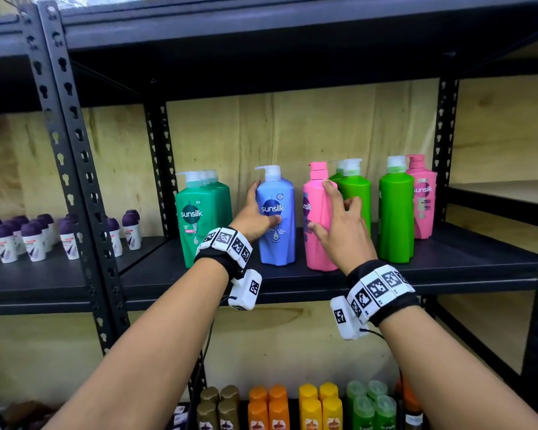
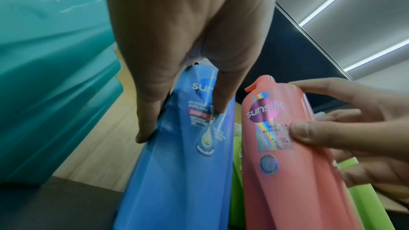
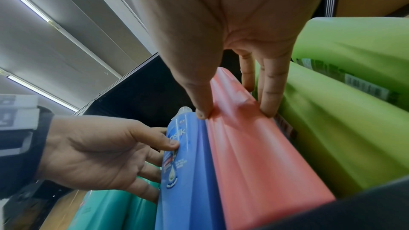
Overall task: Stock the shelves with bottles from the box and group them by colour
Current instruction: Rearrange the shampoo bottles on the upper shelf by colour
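Note:
A blue pump bottle [image 1: 277, 243] stands upright on the black shelf [image 1: 466, 259]. My left hand [image 1: 264, 201] grips it, thumb on the front label and fingers round its left side. Right beside it stands a pink pump bottle [image 1: 319, 249], which my right hand [image 1: 323, 206] grips with the thumb on its front and the fingers on its right side. The left wrist view shows my left hand [image 2: 183, 111] on the blue bottle [image 2: 183, 172], with the pink bottle [image 2: 287, 172] to the right. In the right wrist view my right hand [image 3: 236, 111] spans the pink bottle [image 3: 254, 163].
Teal-green bottles [image 1: 199, 212] stand left of the blue one. Lime-green bottles [image 1: 395, 212] and a second pink bottle [image 1: 423, 197] stand to the right. Small roll-on bottles [image 1: 35, 240] fill the left bay. Brown, orange, yellow and green bottles [image 1: 292, 408] line the lower shelf.

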